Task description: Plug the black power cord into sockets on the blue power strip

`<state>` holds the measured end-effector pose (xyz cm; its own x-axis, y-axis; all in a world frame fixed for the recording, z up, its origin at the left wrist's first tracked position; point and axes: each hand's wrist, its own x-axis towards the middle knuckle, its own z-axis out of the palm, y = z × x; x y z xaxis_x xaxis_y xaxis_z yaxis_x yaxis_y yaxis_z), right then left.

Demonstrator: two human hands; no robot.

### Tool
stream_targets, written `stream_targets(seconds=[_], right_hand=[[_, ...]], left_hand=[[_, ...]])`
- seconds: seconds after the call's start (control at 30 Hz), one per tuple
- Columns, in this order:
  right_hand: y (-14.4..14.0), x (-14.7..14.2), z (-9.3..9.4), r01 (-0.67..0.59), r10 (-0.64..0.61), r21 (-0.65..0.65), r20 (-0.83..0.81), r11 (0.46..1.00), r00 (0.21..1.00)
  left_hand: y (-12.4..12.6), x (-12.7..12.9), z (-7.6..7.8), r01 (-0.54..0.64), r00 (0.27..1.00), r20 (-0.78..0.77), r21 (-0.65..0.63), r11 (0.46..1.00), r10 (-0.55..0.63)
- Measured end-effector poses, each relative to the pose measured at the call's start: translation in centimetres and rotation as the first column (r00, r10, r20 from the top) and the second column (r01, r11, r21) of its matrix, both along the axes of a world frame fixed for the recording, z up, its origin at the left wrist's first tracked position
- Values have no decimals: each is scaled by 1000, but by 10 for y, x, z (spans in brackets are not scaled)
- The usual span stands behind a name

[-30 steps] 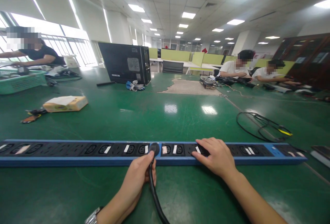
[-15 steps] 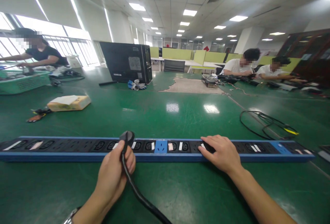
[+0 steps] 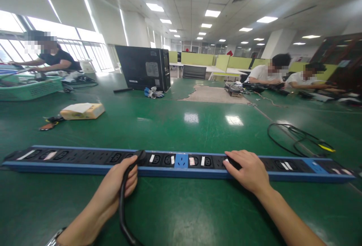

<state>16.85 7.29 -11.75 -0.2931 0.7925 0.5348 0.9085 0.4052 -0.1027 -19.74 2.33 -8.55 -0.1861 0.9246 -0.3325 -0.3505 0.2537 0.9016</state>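
Head view, only
left hand: closed around the black cable just behind its plug; a watch is worn at the wrist, low left.
plug: black, held at the top face of the power strip, at a socket left of the light-blue socket; whether it is seated cannot be told.
black cable: runs from the plug down through the left hand and curves off toward the bottom edge.
right hand: laid palm-down on the power strip right of middle, fingers spread loosely over the sockets, nothing gripped.
power strip: long, blue body with black sockets, laid flat across the green counter from left to right; white labels are stuck beside several sockets.
counter: green, glossy; ceiling lights are reflected on it.
cable coil: black loop with a yellow tag, lying well apart from the strip, to the right.
box: tan, flat, lying to the left, beyond the strip; small dark items are seen just beside it.
computer case: black, standing farther back; gloves are bunched at its foot.
basket: green, at far left.
other people: one is seated at far left by the basket, two at far right, arms on the counter.
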Motion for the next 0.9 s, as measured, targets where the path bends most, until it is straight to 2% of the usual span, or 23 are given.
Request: stream_targets(seconds=[0.3, 0.5, 0.8, 0.9], right_hand=[[-1, -1, -1, 6, -6, -2, -13, 1000, 1000], [-1, -2, -1, 8, -7, 24, -6, 1000, 1000], [1, 0, -1, 10, -10, 16, -2, 1000, 1000], [2, 0, -1, 12, -12, 12, -2, 1000, 1000]], left_hand=[[1, -2, -6, 16, 988, -153, -98, 995, -31], [0, 0, -11, -18, 976, -219, -39, 999, 9], [-1, 6, -17, -92, 994, 63, 76, 993, 87], [-3, 4, -12, -112, 990, 101, 134, 985, 99]])
